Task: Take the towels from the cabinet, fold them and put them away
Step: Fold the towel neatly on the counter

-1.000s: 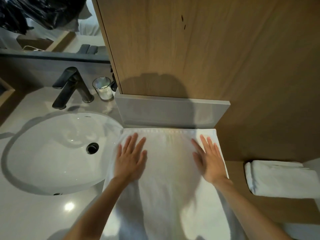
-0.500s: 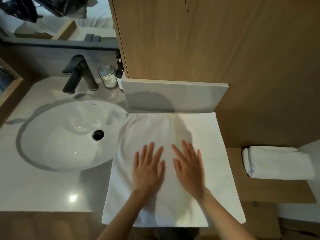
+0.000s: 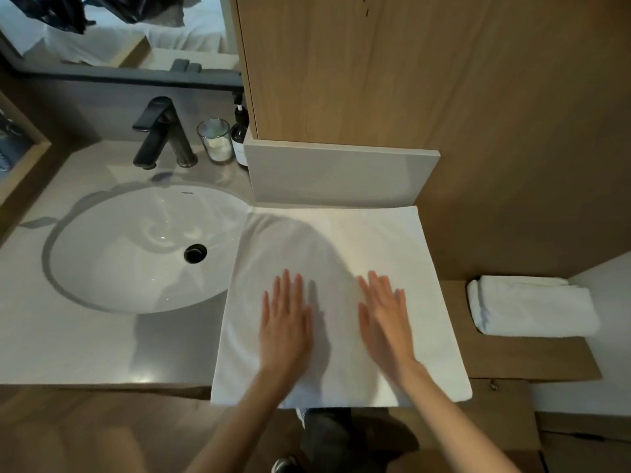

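A: What does the head view show in the middle of the frame?

B: A white towel (image 3: 341, 302) lies spread flat on the desk (image 3: 85, 336), filling the centre and lower centre. Its far edge lies at the foot of a grey panel (image 3: 341, 172), and its near edge hangs just over the desk's front edge.

A: And the hands?

B: Both lie flat on the towel with fingers straight and slightly spread, gripping nothing. The left hand (image 3: 285, 322) is at lower centre, the right hand (image 3: 386, 319) just right of it, a strip of towel between them. They look blurred.

A: Any other towel?

B: Yes, a folded towel (image 3: 532, 307) at the right edge of the frame, on a wooden shelf (image 3: 512, 356) beside the desk, apart from the spread one.

A: What is on the left?

B: An oval white sink (image 3: 136, 247) set in the desk, its rim just beside the towel's left edge. Behind it, upper left, stands a dark faucet (image 3: 160, 131), then a glass cup (image 3: 215, 139), then a dark pump bottle (image 3: 240, 131) partly behind the grey panel.

A: And above?

B: A wooden cabinet (image 3: 426, 80) fills the upper right. A mirror (image 3: 119, 29) takes the upper left corner.
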`<state>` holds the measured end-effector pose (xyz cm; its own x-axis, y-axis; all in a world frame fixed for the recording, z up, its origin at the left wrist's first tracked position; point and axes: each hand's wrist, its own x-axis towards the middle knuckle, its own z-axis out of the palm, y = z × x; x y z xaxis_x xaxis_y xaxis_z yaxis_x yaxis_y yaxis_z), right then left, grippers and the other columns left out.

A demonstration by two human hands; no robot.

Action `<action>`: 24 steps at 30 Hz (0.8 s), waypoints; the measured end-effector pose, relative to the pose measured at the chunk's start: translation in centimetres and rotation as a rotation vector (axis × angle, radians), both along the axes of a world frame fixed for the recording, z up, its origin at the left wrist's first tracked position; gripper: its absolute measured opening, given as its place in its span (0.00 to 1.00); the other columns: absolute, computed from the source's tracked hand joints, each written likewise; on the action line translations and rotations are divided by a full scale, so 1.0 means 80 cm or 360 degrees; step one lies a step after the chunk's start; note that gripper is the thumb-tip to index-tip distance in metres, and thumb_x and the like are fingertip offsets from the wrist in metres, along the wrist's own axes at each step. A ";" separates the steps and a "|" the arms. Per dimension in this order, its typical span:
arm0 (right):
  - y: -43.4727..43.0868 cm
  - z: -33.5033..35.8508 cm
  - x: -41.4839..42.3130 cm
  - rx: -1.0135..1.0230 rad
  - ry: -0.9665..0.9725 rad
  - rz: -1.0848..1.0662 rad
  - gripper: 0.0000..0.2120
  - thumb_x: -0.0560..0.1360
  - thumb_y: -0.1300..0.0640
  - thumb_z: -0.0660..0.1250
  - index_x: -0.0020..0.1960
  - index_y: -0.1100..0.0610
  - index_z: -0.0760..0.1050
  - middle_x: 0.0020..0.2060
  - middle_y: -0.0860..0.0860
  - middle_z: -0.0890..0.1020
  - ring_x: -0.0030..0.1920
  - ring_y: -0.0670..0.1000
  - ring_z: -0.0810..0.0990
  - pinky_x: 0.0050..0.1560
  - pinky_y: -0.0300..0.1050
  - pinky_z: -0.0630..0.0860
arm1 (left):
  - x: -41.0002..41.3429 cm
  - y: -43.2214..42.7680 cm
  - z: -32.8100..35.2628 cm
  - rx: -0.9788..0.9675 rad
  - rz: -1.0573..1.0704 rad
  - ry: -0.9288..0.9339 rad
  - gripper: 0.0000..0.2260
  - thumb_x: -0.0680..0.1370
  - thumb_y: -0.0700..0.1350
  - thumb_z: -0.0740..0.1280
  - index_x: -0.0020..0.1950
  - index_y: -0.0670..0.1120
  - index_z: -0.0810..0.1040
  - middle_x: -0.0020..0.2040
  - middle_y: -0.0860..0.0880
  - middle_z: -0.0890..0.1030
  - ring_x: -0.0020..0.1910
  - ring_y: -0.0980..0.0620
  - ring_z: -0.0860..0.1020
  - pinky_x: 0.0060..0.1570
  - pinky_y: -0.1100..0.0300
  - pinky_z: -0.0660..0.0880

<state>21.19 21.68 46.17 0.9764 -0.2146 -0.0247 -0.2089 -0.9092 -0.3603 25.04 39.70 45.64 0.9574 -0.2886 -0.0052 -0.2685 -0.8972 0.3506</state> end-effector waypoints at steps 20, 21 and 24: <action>-0.054 0.016 -0.092 -0.0349 0.0363 -0.0015 0.30 0.79 0.39 0.35 0.79 0.46 0.47 0.79 0.50 0.48 0.78 0.54 0.43 0.77 0.58 0.40 | -0.041 0.127 -0.008 0.0225 -0.0314 -0.0187 0.30 0.82 0.62 0.42 0.79 0.47 0.50 0.79 0.44 0.50 0.78 0.46 0.47 0.75 0.51 0.42; -0.037 0.024 -0.097 -0.0327 0.0324 0.0093 0.30 0.80 0.37 0.38 0.79 0.46 0.48 0.79 0.50 0.48 0.78 0.55 0.44 0.76 0.57 0.39 | -0.051 0.119 -0.003 0.0191 -0.0435 -0.0234 0.31 0.81 0.63 0.45 0.79 0.48 0.51 0.79 0.44 0.51 0.78 0.45 0.48 0.74 0.48 0.45; 0.006 0.019 -0.121 -0.0352 0.0376 0.0534 0.35 0.77 0.31 0.50 0.77 0.38 0.39 0.78 0.48 0.39 0.76 0.61 0.37 0.74 0.64 0.38 | -0.080 0.098 -0.010 0.0305 -0.0907 -0.0325 0.37 0.75 0.71 0.55 0.79 0.55 0.52 0.79 0.43 0.54 0.77 0.38 0.51 0.70 0.35 0.53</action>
<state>11.54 22.13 47.67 0.9658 0.0872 -0.2442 0.0571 -0.9902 -0.1278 18.67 47.50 44.81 0.6409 -0.7653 0.0590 -0.7670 -0.6354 0.0895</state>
